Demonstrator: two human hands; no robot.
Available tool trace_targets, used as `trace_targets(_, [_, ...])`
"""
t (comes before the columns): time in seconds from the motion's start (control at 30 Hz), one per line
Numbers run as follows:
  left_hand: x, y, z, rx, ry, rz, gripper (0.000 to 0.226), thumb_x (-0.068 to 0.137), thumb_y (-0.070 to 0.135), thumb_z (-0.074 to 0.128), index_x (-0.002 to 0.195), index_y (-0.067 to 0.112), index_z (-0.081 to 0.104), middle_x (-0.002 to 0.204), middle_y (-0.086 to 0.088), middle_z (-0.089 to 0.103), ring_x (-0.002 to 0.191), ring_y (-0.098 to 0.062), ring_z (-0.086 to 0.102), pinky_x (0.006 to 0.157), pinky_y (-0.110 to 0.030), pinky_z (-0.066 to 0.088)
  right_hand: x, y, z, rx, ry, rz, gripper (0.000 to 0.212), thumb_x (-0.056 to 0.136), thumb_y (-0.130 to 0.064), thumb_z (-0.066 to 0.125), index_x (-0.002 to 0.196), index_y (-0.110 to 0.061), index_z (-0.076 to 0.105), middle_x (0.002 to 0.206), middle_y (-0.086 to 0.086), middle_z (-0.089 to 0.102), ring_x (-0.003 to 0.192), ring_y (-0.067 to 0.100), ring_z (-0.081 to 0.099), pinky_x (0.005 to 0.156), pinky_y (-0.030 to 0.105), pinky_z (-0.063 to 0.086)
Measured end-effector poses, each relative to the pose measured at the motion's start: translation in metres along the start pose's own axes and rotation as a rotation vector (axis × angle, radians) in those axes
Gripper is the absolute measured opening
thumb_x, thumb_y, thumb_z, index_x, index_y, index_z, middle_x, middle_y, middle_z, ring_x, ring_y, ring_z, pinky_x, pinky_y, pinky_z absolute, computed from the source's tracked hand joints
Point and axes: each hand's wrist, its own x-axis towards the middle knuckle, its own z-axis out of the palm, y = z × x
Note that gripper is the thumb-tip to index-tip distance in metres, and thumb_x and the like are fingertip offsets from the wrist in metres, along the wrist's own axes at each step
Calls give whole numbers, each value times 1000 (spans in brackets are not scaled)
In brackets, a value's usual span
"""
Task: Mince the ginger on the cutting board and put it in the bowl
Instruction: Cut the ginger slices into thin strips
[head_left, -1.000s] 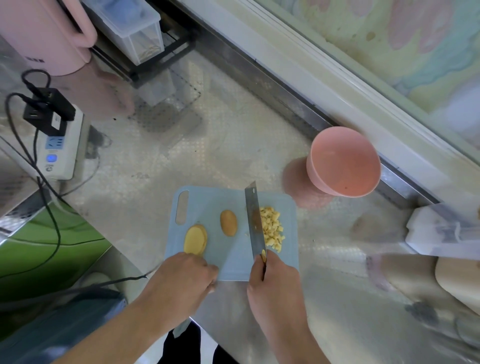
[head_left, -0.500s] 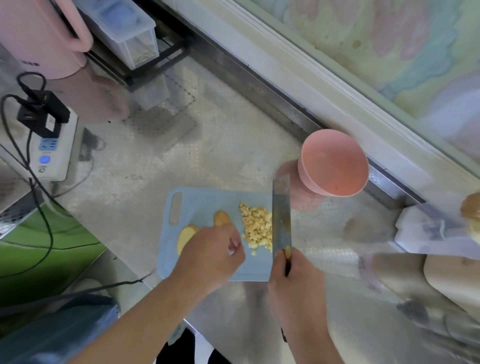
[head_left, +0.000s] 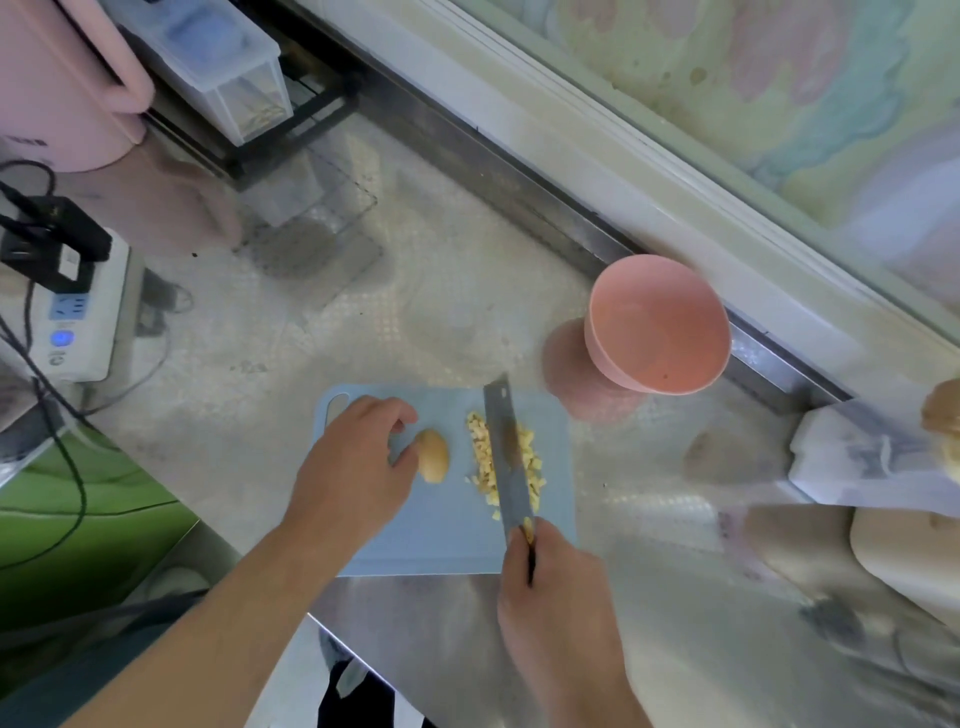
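A light blue cutting board (head_left: 447, 540) lies on the steel counter. On its right part is a pile of chopped ginger (head_left: 480, 452). My right hand (head_left: 556, 603) grips the handle of a knife (head_left: 504, 452), whose blade lies over the pile and points away from me. A whole ginger piece (head_left: 434, 456) sits left of the pile. My left hand (head_left: 353, 462) rests on the board's left part with loosely bent fingers, its thumb touching that piece. It hides what lies beneath it. The pink bowl (head_left: 660, 322) stands empty just beyond the board's far right corner.
At the far left sit a white power strip (head_left: 78, 322) with black plugs and cables, a pink jug (head_left: 62, 93) and a clear container (head_left: 218, 67) on a black rack. A white bag (head_left: 857, 457) and beige items (head_left: 904, 551) lie at the right. The counter edge runs front left.
My left hand moved from the board's near edge up over the left ginger pieces, covering the yellow slice. The knife shifted from left of the pile, to its right, then onto it.
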Motion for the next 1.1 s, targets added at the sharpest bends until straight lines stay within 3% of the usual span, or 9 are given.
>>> trace_targets(0.1, [1, -5, 2, -30, -9, 20, 19, 93, 27, 71, 109, 35, 65, 95, 18, 56, 84, -1, 58, 79, -33, 55, 1, -10, 15, -46, -74, -37, 35, 103, -33, 38, 69, -22, 34, 59, 1, 47, 50, 19, 44, 44, 31, 28])
trace_targets(0.23, [3, -7, 10, -66, -21, 74, 13, 94, 30, 72, 105, 35, 67, 95, 18, 59, 87, -2, 59, 76, -24, 51, 7, -19, 26, -92, -120, -33, 35, 103, -32, 35, 70, -23, 31, 63, 1, 47, 56, 20, 45, 45, 31, 26])
trace_targets(0.77, [6, -16, 21, -90, 39, 115, 12, 88, 25, 81, 92, 29, 70, 88, 19, 59, 82, -7, 60, 75, -30, 54, 12, -31, 29, -191, -159, -29, 33, 103, -30, 34, 71, -23, 33, 64, -2, 46, 57, 17, 47, 45, 29, 26])
trace_targets(0.97, [5, -17, 20, -85, 59, 148, 11, 87, 25, 82, 92, 27, 72, 86, 22, 60, 80, -6, 59, 73, -23, 50, 11, -36, 36, -199, -204, -12, 24, 97, -19, 36, 74, -24, 34, 69, -2, 50, 65, 20, 54, 49, 28, 32])
trace_targets(1.1, [6, -17, 20, -57, 66, 171, 11, 87, 25, 82, 90, 27, 72, 83, 25, 56, 81, -8, 56, 75, -28, 49, 20, -39, 41, -249, -219, -20, 23, 94, -13, 38, 75, -23, 32, 69, -5, 43, 61, 18, 43, 47, 26, 27])
